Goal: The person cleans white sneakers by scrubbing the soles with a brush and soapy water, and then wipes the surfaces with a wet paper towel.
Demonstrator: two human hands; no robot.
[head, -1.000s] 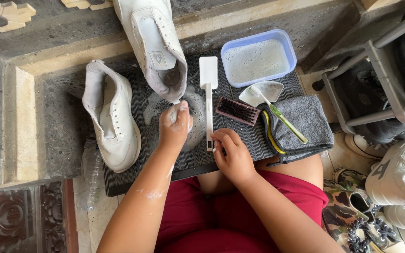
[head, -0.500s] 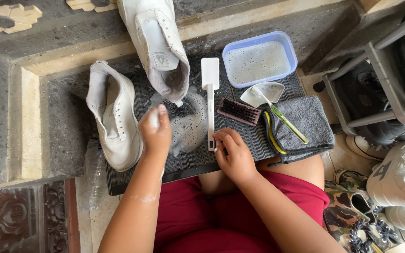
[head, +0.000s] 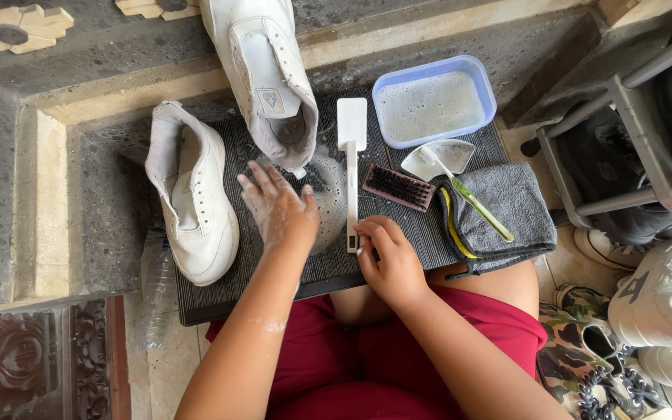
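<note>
Hovering with soapy fingers spread above the black mat (head: 414,233), between two white shoes: left hand (head: 278,208). Pinching the handle end of a white brush (head: 351,167) near the mat's front edge: right hand (head: 389,260). Lying lengthwise at mid-mat, head toward the back edge.

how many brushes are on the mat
3: a long white-handled brush under the right hand, a dark bristle brush beside it, and a green toothbrush across the grey towel. Others may be hidden.
</note>
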